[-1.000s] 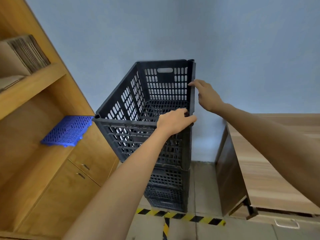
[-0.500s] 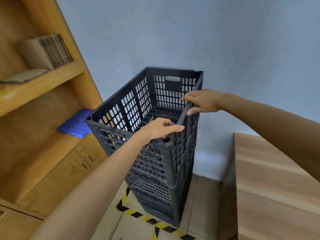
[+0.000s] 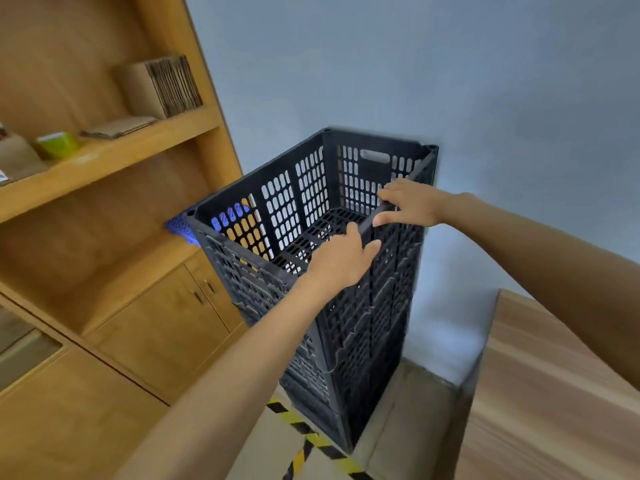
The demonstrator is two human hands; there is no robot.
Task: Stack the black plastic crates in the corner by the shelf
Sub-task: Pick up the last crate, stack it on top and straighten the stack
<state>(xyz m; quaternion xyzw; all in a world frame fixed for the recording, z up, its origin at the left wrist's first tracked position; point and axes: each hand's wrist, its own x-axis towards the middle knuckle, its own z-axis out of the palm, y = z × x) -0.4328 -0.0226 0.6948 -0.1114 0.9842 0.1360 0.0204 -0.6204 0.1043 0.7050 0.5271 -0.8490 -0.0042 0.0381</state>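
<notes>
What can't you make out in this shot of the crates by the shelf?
- Head view: the foot of the crate stack, hidden by the left arm.
- The rim under the left hand and right hand, covered by them.
- The blue item, mostly behind the top crate.
- Left shelf items, cut by the frame edge.

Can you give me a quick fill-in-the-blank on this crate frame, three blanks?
1. Both hands rest on the rim of the top black perforated plastic crate, which sits on a ____ of crates.
2. The right hand is ____ from the camera than the left hand.
3. The floor tape is striped yellow and ____.

Missing: stack; farther; black
</notes>
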